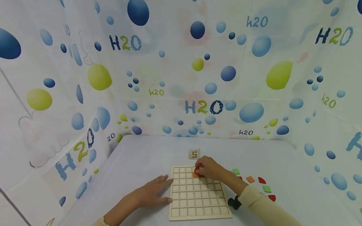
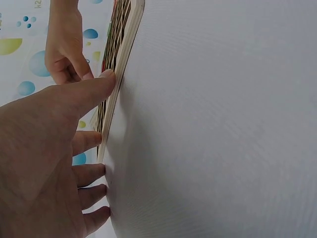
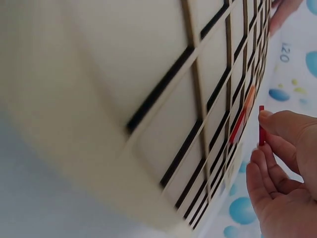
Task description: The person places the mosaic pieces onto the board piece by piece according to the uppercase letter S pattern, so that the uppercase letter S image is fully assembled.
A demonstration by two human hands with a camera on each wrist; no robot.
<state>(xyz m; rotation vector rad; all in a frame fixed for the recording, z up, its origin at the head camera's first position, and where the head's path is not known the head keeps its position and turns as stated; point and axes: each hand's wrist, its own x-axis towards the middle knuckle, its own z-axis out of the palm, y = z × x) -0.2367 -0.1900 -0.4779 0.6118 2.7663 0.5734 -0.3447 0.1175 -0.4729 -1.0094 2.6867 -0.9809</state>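
A square wooden grid board (image 1: 186, 203) lies flat on the white table. At its left edge my left hand (image 1: 151, 192) rests with fingers spread, and in the left wrist view the thumb (image 2: 101, 87) touches the board's side. My right hand (image 1: 210, 167) is over the far part of the grid. Between thumb and fingers it pinches a thin red tile (image 3: 262, 126), raised above the board. An orange tile (image 1: 195, 174) sits in a far-row cell. Beside it is another red tile (image 3: 237, 128), partly hidden by the right hand in the head view.
A small patterned card (image 1: 194, 154) lies beyond the board. Right of the board are loose tiles: a green square (image 1: 236, 171), an orange square (image 1: 250, 179), a red rounded tile (image 1: 261, 180), another green square (image 1: 267, 189) and more red. A black device (image 1: 234, 203) is at the right wrist.
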